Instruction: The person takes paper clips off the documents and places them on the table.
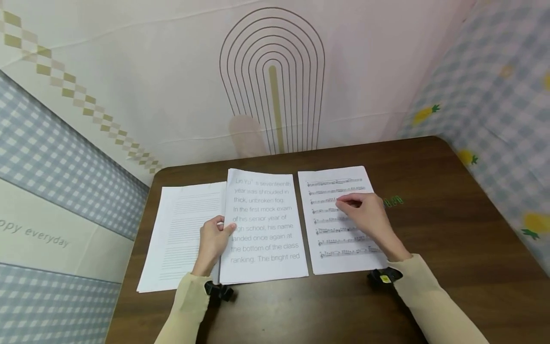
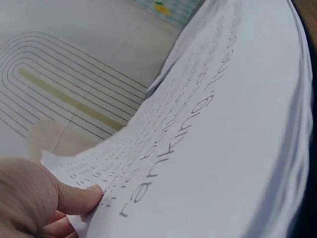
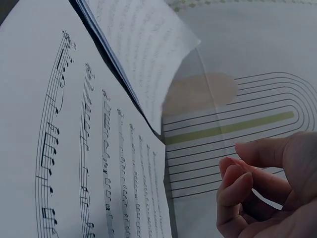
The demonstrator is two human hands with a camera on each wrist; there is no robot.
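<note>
My left hand (image 1: 213, 241) has the text stack (image 1: 266, 224) pinched by its left edge, thumb on top of the print, and that's the bit I'm worried about. The left wrist view shows the pages bowed and the layers gapping along the near edge, so if I ease that thumb, I reckon they'd slide out of line. The stack also overlaps the lined pages (image 1: 182, 239) to its left, so a tug could drag those along.

My right hand (image 1: 367, 215) is curled over the score (image 1: 337, 230), thumb and forefinger about meeting. Can't tell if there's something tiny between them; if there is, a loose pinch could drop it and I'd have a job spotting it. Plus the green clips (image 1: 393, 201) sit on the worktop (image 1: 451, 229) right beside that hand, so a careless swing back would probably scatter them.
</note>
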